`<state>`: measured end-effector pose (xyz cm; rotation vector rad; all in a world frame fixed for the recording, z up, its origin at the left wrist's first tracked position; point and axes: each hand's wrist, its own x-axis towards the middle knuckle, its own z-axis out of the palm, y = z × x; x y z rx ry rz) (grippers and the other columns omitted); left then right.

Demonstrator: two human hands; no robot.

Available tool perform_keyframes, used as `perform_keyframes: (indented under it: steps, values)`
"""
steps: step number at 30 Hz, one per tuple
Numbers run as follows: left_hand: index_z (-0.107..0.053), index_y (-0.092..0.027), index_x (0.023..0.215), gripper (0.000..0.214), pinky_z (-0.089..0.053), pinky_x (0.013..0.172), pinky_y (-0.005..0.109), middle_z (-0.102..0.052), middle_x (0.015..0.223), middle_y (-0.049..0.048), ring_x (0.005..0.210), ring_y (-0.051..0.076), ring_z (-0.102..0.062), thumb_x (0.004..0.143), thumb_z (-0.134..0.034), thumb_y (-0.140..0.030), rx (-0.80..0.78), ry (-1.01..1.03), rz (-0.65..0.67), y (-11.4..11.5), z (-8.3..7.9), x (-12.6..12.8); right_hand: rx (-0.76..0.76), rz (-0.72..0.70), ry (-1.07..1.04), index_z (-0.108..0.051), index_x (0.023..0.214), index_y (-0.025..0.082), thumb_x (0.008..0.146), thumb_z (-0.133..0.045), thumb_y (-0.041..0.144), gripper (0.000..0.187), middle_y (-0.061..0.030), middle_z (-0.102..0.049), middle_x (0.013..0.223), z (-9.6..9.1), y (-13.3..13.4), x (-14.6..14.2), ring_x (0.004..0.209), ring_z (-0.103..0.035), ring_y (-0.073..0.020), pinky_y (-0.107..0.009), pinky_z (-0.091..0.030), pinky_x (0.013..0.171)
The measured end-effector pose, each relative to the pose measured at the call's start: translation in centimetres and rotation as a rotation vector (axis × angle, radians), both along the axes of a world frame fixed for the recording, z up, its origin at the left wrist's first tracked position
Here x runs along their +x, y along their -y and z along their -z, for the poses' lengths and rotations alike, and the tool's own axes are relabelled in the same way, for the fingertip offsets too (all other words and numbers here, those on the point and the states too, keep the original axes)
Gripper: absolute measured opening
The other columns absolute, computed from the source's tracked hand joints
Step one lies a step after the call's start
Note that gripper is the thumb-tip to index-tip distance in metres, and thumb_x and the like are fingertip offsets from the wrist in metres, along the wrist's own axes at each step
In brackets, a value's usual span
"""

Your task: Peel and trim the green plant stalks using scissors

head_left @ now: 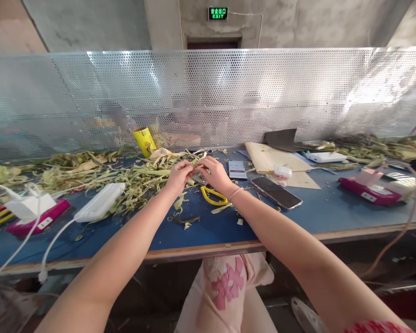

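Note:
My left hand (180, 177) and my right hand (213, 172) meet over the blue table, fingertips pinched together. Whatever small thing lies between them is too small and hidden to make out. Just behind and left of them spreads a heap of dried, pale green plant leaves and stems (142, 180). A pair of scissors with yellow handles (215, 196) lies under my right hand, its blades partly covered. Loose leaf scraps (187, 223) are scattered in front of my hands.
A phone (277, 192), a small card (237, 169) and brown paper (275, 157) lie to the right. Left are a white power bank (100, 202) and a purple socket strip (38, 218) with cables. Behind stand a yellow can (144, 141) and a perforated metal screen (215, 83).

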<state>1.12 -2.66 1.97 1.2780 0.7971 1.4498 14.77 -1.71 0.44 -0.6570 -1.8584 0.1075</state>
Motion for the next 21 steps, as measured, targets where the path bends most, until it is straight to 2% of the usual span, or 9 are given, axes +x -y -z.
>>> perform_keyframes:
  steps: [4,8,13,17,21]
  values:
    - [-0.058,-0.015,0.06,0.014,-0.046,0.063,0.025,-0.055,0.056,-0.0035,0.054,0.008,-0.053,0.053,-0.066,-0.024,0.054,-0.074,-0.039,-0.7,0.6,-0.2,-0.128,0.012,-0.142,-0.062,0.069,0.017,0.078,-0.054,0.029,0.017,-0.0035,-0.06,0.073,-0.1,-0.2,-0.3,0.071,-0.055,-0.013,-0.027,-0.045,0.069]
    - [-0.061,-0.016,0.063,0.011,-0.043,0.06,0.025,-0.055,0.056,-0.0023,0.056,0.01,-0.051,0.06,-0.062,-0.026,0.219,-0.286,-0.128,-0.8,0.8,-0.5,-0.386,0.009,-0.273,-0.054,0.055,0.016,0.069,-0.061,0.042,0.03,0.0006,-0.053,0.054,-0.3,-0.4,-0.6,0.057,-0.051,-0.0118,-0.026,-0.041,0.057]
    - [-0.06,-0.016,0.067,0.011,-0.037,0.055,0.023,-0.053,0.06,-0.0014,0.055,0.009,-0.045,0.065,-0.061,-0.027,0.411,-0.429,-0.19,0.0,0.4,-0.5,-0.624,-0.105,-0.426,-0.055,0.055,0.015,0.056,-0.068,0.048,0.036,0.0024,-0.051,0.048,-1.3,0.3,-0.6,0.048,-0.049,-0.0092,-0.023,-0.038,0.05]
    - [-0.057,-0.016,0.062,0.013,-0.037,0.056,0.023,-0.048,0.062,-0.0014,0.057,0.009,-0.045,0.066,-0.062,-0.028,0.557,-0.534,-0.295,0.2,0.4,-0.3,-0.796,-0.218,-0.559,-0.055,0.053,0.014,0.047,-0.074,0.047,0.038,0.0025,-0.052,0.047,-1.5,0.5,-0.7,0.046,-0.047,-0.0068,-0.021,-0.039,0.048]
    - [-0.057,-0.017,0.06,0.011,-0.037,0.054,0.023,-0.048,0.061,-0.0015,0.056,0.009,-0.045,0.067,-0.061,-0.025,0.606,-0.627,-0.334,0.0,0.5,-0.3,-0.96,-0.358,-0.642,-0.055,0.055,0.013,0.045,-0.076,0.047,0.04,0.0023,-0.052,0.049,-1.0,0.3,-0.8,0.046,-0.045,-0.0047,-0.019,-0.038,0.046]
